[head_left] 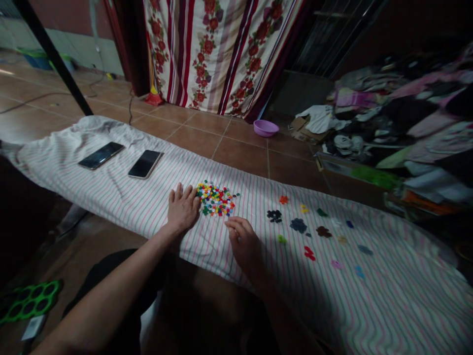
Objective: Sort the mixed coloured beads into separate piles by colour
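Note:
A heap of tiny multicoloured pieces (216,199), perhaps plastic, lies on a striped cloth (369,296). My left hand (183,209) rests flat, fingers spread, with its fingertips at the heap's left edge. My right hand (244,246) sits just below the heap with its fingers curled, and whatever they may hold is hidden. To the right lie small separate clusters, including black pieces (274,215), blue pieces (298,225), brown pieces (323,231) and red pieces (309,253). Two smartphones (101,155) (145,164) lie face up at the cloth's far left.
The cloth ends in a long edge above a brown tiled floor (195,133). Beyond it are a purple plastic basin (265,128), a floral curtain (218,54) and a large heap of clothes (399,113). A green perforated mat (29,301) lies low on the left.

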Demonstrator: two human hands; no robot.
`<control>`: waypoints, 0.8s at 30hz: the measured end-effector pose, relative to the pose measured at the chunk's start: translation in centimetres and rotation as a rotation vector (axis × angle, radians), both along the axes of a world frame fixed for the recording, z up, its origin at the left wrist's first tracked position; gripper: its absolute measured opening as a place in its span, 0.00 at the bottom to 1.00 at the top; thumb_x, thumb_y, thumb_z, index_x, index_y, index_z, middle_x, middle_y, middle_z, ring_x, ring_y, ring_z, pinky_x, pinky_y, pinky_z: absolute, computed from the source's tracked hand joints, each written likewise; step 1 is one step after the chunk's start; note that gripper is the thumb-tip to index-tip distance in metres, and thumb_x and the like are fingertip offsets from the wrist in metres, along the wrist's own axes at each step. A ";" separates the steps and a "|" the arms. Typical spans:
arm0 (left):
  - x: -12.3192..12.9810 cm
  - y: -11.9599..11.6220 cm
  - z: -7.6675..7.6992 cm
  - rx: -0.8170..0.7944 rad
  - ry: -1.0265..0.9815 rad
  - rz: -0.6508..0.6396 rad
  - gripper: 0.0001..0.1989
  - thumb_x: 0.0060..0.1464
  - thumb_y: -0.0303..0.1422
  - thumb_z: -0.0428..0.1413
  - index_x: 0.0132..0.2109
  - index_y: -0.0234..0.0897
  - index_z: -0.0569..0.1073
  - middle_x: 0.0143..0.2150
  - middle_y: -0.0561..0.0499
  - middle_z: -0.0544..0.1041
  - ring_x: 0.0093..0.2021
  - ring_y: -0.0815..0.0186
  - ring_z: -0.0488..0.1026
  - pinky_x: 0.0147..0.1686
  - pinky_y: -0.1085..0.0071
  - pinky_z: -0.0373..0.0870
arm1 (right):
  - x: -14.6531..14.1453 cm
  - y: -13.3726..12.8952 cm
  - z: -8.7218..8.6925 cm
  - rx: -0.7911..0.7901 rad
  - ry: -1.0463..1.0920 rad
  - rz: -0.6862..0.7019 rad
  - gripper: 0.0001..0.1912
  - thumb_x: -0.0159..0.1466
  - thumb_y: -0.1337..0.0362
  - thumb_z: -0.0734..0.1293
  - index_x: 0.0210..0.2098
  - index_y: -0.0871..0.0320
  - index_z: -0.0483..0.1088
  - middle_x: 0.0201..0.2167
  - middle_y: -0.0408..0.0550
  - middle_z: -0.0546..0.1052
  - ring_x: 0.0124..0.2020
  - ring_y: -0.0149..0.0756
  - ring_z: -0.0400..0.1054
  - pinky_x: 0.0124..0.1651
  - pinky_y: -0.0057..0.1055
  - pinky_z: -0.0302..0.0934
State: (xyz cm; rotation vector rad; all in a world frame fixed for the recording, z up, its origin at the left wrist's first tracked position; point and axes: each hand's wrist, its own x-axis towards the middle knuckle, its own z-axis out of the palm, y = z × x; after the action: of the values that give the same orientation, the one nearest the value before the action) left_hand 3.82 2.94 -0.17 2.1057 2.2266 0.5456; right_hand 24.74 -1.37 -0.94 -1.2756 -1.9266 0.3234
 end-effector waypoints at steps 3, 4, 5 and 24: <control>0.1 -0.2 -0.2 0.041 0.021 -0.041 0.25 0.64 0.41 0.40 0.64 0.40 0.66 0.67 0.47 0.65 0.71 0.46 0.47 0.66 0.44 0.47 | -0.3 0.4 0.0 0.008 -0.003 0.023 0.14 0.65 0.69 0.58 0.40 0.56 0.75 0.43 0.51 0.76 0.45 0.39 0.73 0.49 0.37 0.69; 0.1 -0.3 -0.3 0.056 0.024 -0.057 0.26 0.64 0.41 0.40 0.64 0.41 0.66 0.67 0.47 0.64 0.71 0.47 0.47 0.67 0.43 0.46 | -0.4 0.5 0.0 0.013 -0.001 0.032 0.14 0.65 0.69 0.58 0.40 0.56 0.75 0.43 0.51 0.76 0.46 0.39 0.72 0.49 0.37 0.69; 0.1 -0.4 -0.4 0.069 0.026 -0.072 0.26 0.64 0.42 0.40 0.64 0.41 0.66 0.67 0.47 0.64 0.71 0.47 0.47 0.67 0.43 0.46 | -0.4 0.6 -0.1 0.017 -0.001 0.039 0.14 0.65 0.69 0.58 0.40 0.56 0.75 0.43 0.52 0.76 0.46 0.39 0.72 0.49 0.37 0.69; -1.7 -2.4 -0.3 -0.018 0.124 -0.244 0.24 0.64 0.43 0.44 0.65 0.51 0.63 0.71 0.46 0.55 0.72 0.47 0.44 0.65 0.43 0.49 | 0.0 1.5 -0.8 -0.012 -0.022 0.074 0.14 0.66 0.70 0.57 0.40 0.57 0.75 0.44 0.52 0.75 0.45 0.38 0.72 0.48 0.35 0.70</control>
State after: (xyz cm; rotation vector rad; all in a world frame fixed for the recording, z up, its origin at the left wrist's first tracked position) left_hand 2.09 0.53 -0.45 2.4156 1.9783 0.3898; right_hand 24.73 0.17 -1.70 -1.2218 -1.9965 0.3602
